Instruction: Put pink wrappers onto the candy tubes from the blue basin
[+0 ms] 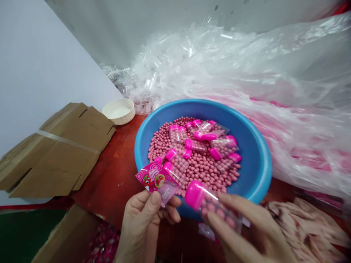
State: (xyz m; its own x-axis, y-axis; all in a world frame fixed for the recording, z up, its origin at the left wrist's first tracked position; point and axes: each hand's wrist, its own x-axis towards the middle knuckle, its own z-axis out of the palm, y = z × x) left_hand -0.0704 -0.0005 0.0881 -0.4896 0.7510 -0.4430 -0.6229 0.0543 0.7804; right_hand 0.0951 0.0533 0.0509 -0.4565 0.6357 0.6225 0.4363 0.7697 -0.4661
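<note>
One printed pink sleeve (157, 179) is pinched between thumb and fingers of your left hand (146, 215), likely to keep its thin film steady; your right hand (248, 226) grips a ball-filled bottle (210, 205) by its clear body, leaving the pink cap (194, 194) bare. Both are at the near side of the blue basin (264, 164), whose wall presumably keeps the loose pink balls (203, 171) together.

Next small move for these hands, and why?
Probably bring the bottle in the right hand to the wrapper in the left hand: the bottle holds pink balls, its pink cap is on and points toward the wrapper, and the two appear apart. Can't tell whether the wrapper's mouth is open.
</note>
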